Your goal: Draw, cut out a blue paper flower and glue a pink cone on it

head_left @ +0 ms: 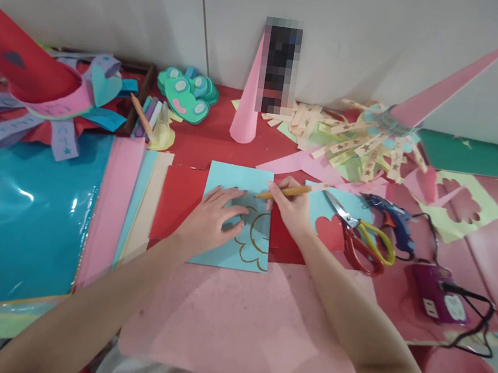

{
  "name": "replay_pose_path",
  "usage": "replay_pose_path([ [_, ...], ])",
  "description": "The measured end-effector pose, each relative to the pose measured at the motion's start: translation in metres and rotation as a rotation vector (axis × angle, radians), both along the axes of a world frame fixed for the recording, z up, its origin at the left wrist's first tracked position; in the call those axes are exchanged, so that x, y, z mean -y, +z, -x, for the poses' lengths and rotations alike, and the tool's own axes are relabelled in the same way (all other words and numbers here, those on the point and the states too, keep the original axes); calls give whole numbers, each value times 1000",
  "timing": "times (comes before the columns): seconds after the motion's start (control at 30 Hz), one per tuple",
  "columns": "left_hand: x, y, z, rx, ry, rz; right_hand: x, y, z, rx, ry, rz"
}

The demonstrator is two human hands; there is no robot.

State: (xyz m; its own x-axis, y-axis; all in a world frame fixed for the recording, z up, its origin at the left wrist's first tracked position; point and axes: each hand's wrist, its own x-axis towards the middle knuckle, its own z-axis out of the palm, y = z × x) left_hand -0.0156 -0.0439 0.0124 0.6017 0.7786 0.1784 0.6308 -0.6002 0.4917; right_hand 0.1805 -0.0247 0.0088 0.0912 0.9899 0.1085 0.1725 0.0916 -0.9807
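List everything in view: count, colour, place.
marked sheet: 1, light blue, centre
drawing tool: 1, orange, over marked sheet
scissors: 1 pair, red and yellow, centre right
second sheet: 1, light blue, beneath scissors
paper cut-out: 1, red, beside scissors
glue gun: 1, blue, right of scissors
socket box: 1, purple, lower right
cones: 3, two pink, one red, back
blurred object: 1, mostly dark, back centre
face cut-outs: several, green, back left
markers: several, mixed colours, back left
paper strips: many, mostly cream, back right
flat sheet: 1, green, back right
holed sheet: 1, pale yellow, right
paper packs: several, blue, pink, cream, left
board: 1, pink, front
left hand: 1, on marked sheet
right hand: 1, holding drawing tool
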Motion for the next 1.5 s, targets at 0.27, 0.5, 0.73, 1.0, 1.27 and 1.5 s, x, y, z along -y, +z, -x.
replay_pose_path([
  [0.27, -1, 2, 1, 13, -17, 57, 11, 1, 2, 184, 43, 26],
  [0.5, -1, 1, 1, 19, -14, 71, 11, 2, 3, 180, 109, 41],
  [0.73, -2, -1, 2, 19, -22, 36, 11, 1, 5, 190, 134, 45],
  [1.0, -2, -2, 3, 5, -27, 29, 9, -2, 1, 185, 106, 43],
  [1.27, -3, -1, 2, 8, -20, 38, 10, 0, 3, 181, 147, 51],
  [1.5, -2, -1, 2, 19, -31, 19, 10, -3, 2, 266, 37, -19],
])
